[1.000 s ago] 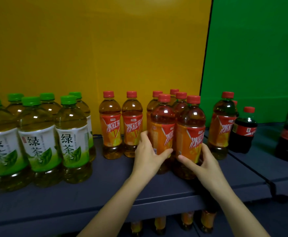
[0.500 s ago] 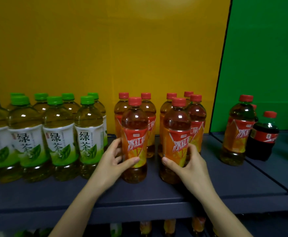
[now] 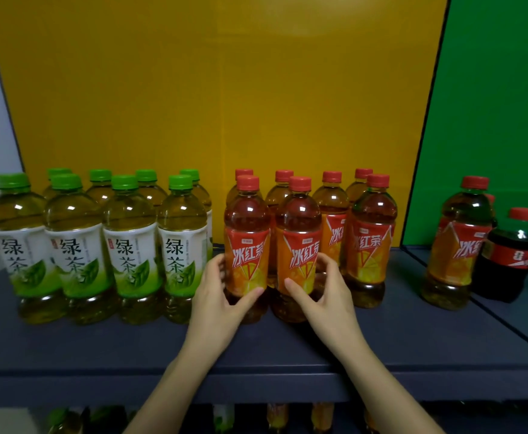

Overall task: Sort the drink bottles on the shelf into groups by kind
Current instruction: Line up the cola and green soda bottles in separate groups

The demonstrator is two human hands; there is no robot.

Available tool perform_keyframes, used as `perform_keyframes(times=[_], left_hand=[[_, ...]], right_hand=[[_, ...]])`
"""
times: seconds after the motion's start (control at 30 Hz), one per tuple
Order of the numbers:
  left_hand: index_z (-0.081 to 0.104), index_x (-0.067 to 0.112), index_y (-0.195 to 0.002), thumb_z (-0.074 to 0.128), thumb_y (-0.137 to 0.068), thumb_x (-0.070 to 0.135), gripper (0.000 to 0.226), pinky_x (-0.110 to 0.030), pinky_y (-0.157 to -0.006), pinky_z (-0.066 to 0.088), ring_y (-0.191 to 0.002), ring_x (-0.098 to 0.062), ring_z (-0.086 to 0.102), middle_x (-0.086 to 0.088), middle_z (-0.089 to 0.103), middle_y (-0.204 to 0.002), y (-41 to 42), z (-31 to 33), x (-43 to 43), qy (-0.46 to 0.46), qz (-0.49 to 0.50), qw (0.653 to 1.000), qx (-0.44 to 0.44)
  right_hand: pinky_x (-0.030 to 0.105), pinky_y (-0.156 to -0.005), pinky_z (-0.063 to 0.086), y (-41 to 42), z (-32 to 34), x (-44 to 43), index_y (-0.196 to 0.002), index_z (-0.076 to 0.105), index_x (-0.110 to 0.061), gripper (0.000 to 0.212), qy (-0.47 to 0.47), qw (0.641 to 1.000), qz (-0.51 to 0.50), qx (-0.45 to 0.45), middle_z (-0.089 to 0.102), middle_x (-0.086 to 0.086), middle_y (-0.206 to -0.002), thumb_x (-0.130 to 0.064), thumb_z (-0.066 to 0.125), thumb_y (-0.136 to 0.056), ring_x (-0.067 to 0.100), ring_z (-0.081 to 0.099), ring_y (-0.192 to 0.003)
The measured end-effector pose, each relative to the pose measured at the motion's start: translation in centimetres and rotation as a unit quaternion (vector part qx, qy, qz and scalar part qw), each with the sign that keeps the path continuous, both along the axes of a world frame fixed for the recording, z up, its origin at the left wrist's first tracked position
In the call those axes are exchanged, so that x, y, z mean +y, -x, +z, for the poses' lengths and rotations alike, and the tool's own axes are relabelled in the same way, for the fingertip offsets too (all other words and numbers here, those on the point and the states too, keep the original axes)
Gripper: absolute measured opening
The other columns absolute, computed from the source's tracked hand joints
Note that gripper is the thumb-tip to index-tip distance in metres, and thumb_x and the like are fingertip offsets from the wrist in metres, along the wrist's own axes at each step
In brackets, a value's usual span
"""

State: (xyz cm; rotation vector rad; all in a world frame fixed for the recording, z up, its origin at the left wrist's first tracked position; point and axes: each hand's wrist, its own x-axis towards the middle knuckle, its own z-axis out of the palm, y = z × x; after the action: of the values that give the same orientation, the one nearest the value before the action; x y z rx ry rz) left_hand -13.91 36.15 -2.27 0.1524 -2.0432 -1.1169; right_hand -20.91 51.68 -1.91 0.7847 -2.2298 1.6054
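Note:
Two red-capped iced tea bottles stand side by side at the front of the dark shelf (image 3: 287, 349). My left hand (image 3: 222, 296) grips the left iced tea bottle (image 3: 247, 242) low on its label. My right hand (image 3: 325, 292) grips the right iced tea bottle (image 3: 298, 242) the same way. Behind and to their right stand several more iced tea bottles (image 3: 370, 239). Several green tea bottles (image 3: 129, 242) with green caps fill the shelf's left side, the nearest touching my left hand's side.
A lone iced tea bottle (image 3: 456, 239) and a small cola bottle (image 3: 508, 255) stand apart at the right, in front of the green back panel (image 3: 491, 104). A yellow panel (image 3: 225, 89) backs the rest. More bottles show on the lower shelf (image 3: 275, 416).
Both hands slid the two held iced tea bottles leftward along the shelf, from beside the red-capped group to right next to the green tea bottles, and closer together.

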Motion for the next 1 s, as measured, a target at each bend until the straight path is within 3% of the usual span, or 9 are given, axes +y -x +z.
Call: perform_keyframes(times=[0.1,0.27,0.37,0.43,0.53,0.7,0.8,0.9,1.0], left_hand=[[0.032,0.014,-0.137,0.076,-0.072,0.023,0.079,-0.023,-0.096,0.042,-0.116,-0.008,0.048,0.009,0.044,-0.123,0.0,-0.1,0.0,0.007,0.009,1.000,-0.003],[0.030,0.013,-0.140,0.072,-0.076,0.025,0.078,-0.032,-0.101,0.044,-0.121,-0.011,0.047,-0.001,0.047,-0.134,0.0,-0.2,-0.4,0.018,0.019,1.000,-0.014],[0.027,0.013,-0.142,0.070,-0.078,0.029,0.079,-0.036,-0.104,0.042,-0.126,-0.014,0.045,-0.002,0.045,-0.139,0.1,-0.4,-0.5,0.039,0.029,0.999,-0.022],[0.025,0.013,-0.144,0.069,-0.079,0.030,0.080,-0.038,-0.105,0.041,-0.128,-0.014,0.044,-0.002,0.045,-0.140,0.0,-0.5,-0.5,0.056,0.035,0.998,-0.022],[0.024,0.012,-0.145,0.067,-0.082,0.027,0.078,-0.043,-0.104,0.042,-0.130,-0.017,0.042,-0.004,0.042,-0.142,-0.6,-0.6,-0.2,0.086,0.053,0.995,-0.017],[0.044,0.006,-0.130,0.066,-0.082,0.012,0.053,-0.036,-0.094,0.046,-0.115,-0.020,0.050,-0.007,0.049,-0.124,-2.8,-0.3,1.6,0.158,0.100,0.979,0.081],[0.056,0.009,-0.112,0.059,-0.086,0.023,0.029,-0.021,-0.088,0.045,-0.103,-0.009,0.052,0.004,0.054,-0.107,-3.0,0.3,3.5,0.189,0.067,0.970,0.134],[0.058,0.017,-0.103,0.053,-0.086,0.027,0.020,-0.009,-0.086,0.040,-0.096,0.000,0.051,0.013,0.053,-0.099,-1.9,0.7,5.8,0.204,0.010,0.971,0.124],[0.055,0.023,-0.108,0.056,-0.087,0.025,0.022,-0.010,-0.087,0.041,-0.098,0.004,0.050,0.019,0.050,-0.101,-0.3,0.9,8.5,0.193,-0.025,0.977,0.085]], right_hand=[[0.006,-0.077,0.037,0.0,0.0,-0.1,-0.129,0.035,-0.026,0.064,-0.015,0.999,-0.012,0.025,0.044,-0.015,-0.115,-0.040,0.069,-0.077,-0.010,0.046,-0.093],[0.023,-0.089,0.047,0.1,-0.1,-1.0,-0.129,0.035,-0.024,0.067,-0.031,0.998,-0.015,0.049,0.045,-0.016,-0.116,-0.045,0.069,-0.075,0.002,0.051,-0.106],[0.025,-0.091,0.048,0.3,-0.2,-1.1,-0.129,0.034,-0.026,0.068,-0.033,0.998,-0.015,0.047,0.045,-0.016,-0.118,-0.047,0.069,-0.074,0.004,0.052,-0.108],[0.023,-0.091,0.047,0.3,-0.2,-1.0,-0.130,0.034,-0.027,0.069,-0.033,0.998,-0.008,0.045,0.045,-0.016,-0.119,-0.049,0.067,-0.074,0.003,0.051,-0.109],[0.006,-0.085,0.039,-0.3,0.2,-0.5,-0.125,0.036,-0.034,0.058,-0.010,0.999,0.007,0.040,0.044,-0.023,-0.116,-0.053,0.061,-0.076,-0.008,0.046,-0.107],[0.013,-0.080,0.045,-0.4,0.0,3.0,-0.113,0.054,-0.022,0.028,0.086,0.989,-0.064,0.103,0.055,-0.008,-0.110,-0.032,0.058,-0.087,0.001,0.054,-0.102],[0.008,-0.077,0.042,0.8,0.1,6.1,-0.108,0.055,-0.020,0.019,0.098,0.983,-0.099,0.123,0.056,-0.003,-0.105,-0.017,0.057,-0.090,-0.001,0.054,-0.097],[0.005,-0.080,0.040,2.7,0.5,8.8,-0.109,0.053,-0.018,0.021,0.101,0.981,-0.114,0.117,0.057,0.001,-0.107,-0.009,0.056,-0.089,0.001,0.053,-0.099],[0.011,-0.088,0.040,4.9,1.1,10.5,-0.114,0.050,-0.018,0.024,0.078,0.985,-0.113,0.105,0.056,0.001,-0.113,-0.008,0.049,-0.092,0.008,0.052,-0.106]])
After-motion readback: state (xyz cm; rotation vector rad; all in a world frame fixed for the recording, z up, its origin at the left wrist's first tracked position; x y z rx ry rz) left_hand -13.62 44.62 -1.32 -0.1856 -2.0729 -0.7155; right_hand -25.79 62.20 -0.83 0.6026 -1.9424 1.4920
